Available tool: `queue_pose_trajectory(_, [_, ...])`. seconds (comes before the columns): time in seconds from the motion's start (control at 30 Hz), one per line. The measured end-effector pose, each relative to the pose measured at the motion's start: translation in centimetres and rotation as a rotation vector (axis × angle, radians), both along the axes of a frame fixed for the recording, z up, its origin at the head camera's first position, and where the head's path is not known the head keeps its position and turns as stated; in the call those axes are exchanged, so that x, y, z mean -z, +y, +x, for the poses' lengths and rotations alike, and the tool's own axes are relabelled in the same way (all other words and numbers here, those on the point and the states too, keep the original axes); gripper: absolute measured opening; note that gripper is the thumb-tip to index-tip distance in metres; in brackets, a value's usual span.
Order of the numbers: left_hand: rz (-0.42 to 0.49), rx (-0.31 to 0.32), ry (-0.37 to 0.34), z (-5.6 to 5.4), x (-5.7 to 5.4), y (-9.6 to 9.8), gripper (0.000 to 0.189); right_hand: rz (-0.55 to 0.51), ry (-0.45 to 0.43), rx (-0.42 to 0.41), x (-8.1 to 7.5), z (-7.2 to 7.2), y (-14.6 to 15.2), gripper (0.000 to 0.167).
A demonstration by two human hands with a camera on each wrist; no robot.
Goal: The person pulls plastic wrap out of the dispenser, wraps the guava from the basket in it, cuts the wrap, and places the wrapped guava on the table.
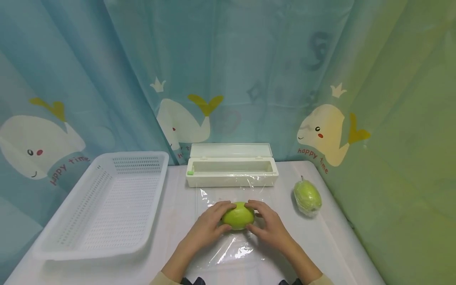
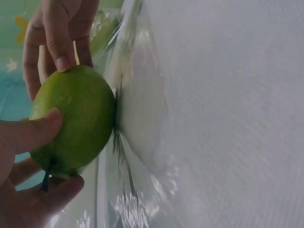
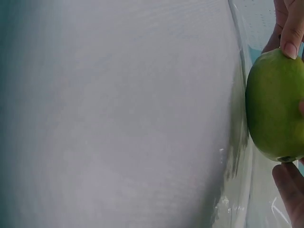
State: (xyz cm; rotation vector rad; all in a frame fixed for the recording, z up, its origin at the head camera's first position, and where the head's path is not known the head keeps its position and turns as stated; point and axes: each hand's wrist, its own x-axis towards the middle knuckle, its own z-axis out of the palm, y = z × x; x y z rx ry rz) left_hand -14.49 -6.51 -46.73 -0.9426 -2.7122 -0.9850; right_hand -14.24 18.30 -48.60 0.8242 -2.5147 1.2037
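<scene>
A green pear [image 1: 238, 216] with a dark stem lies on its side on a sheet of clear plastic wrap [image 1: 228, 251], spread over the table. My left hand [image 1: 211, 222] grips its stem end, thumb on the near side and fingers on the far side. At the opposite end my right hand [image 1: 267, 223] holds the pear with thumb and fingertips. In the left wrist view the stem shows between the left thumb and fingers [image 2: 61, 190]. The film wrinkles beneath the fruit. A white wrap dispenser box [image 1: 231, 181] stands behind, its lid raised, with the film running out of its front.
To the left sits a large white plastic basket [image 1: 142, 237] with slotted walls. On the right lies another green pear [image 1: 308, 197] wrapped in film, stem pointing back. A whale-print curtain [image 1: 249, 79] encloses the table [image 1: 331, 253] at the back and sides.
</scene>
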Motion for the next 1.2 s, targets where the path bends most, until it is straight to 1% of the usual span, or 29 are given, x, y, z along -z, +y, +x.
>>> queue_pose_trajectory(0.1, [0.016, 0.010, -0.007, 0.0, 0.1, 0.1, 0.061, -0.010, 0.042, -0.012, 0.0, 0.0, 0.3, 0.057])
queue_pose_trajectory(0.17, [0.018, 0.016, -0.012, 0.0, 0.2, 0.1, 0.061, -0.010, 0.055, -0.023, 0.0, 0.0, 0.5, 0.055])
queue_pose_trajectory(0.33, [-0.001, 0.019, -0.019, 0.0, 0.4, 0.2, 0.062, -0.001, 0.025, -0.027, 0.1, 0.0, 0.8, 0.053])
queue_pose_trajectory(0.43, [-0.017, 0.001, -0.032, 0.1, 0.3, 0.1, 0.064, 0.025, 0.030, -0.013, 0.0, 0.0, 0.8, 0.052])
queue_pose_trajectory(0.53, [-0.026, -0.032, -0.031, 0.5, 0.0, -0.4, 0.067, 0.074, 0.078, 0.023, -0.3, 0.2, 1.0, 0.054])
queue_pose_trajectory(0.6, [-0.031, -0.064, -0.010, 0.9, -0.4, -1.0, 0.069, 0.110, 0.111, 0.051, -0.8, 0.4, 1.2, 0.056])
queue_pose_trajectory(0.7, [-0.029, -0.096, 0.050, 1.9, -1.2, -2.2, 0.069, 0.148, 0.152, 0.075, -1.6, 1.1, 1.9, 0.059])
queue_pose_trajectory(0.8, [-0.036, -0.105, 0.123, 3.1, -1.8, -3.7, 0.063, 0.198, 0.195, 0.072, -2.3, 2.0, 2.9, 0.059])
queue_pose_trajectory(0.87, [-0.038, -0.084, 0.173, 3.9, -1.8, -4.8, 0.056, 0.235, 0.232, 0.057, -2.5, 2.7, 3.7, 0.059])
queue_pose_trajectory(0.9, [-0.033, -0.060, 0.198, 4.4, -1.7, -5.3, 0.052, 0.251, 0.247, 0.047, -2.5, 2.9, 4.1, 0.059])
queue_pose_trajectory(1.0, [-0.049, 0.012, 0.228, 5.7, -1.1, -6.8, 0.039, 0.294, 0.277, 0.008, -2.2, 3.7, 5.4, 0.057])
queue_pose_trajectory(1.03, [-0.063, 0.036, 0.220, 6.1, -0.8, -7.3, 0.036, 0.303, 0.277, -0.013, -2.1, 4.0, 5.9, 0.056])
queue_pose_trajectory(1.1, [-0.098, 0.075, 0.175, 6.8, -0.4, -8.0, 0.034, 0.328, 0.275, -0.055, -1.6, 4.4, 6.7, 0.054])
queue_pose_trajectory(1.2, [-0.169, 0.093, 0.064, 7.5, 0.4, -8.8, 0.037, 0.373, 0.259, -0.115, -1.0, 4.9, 7.7, 0.053])
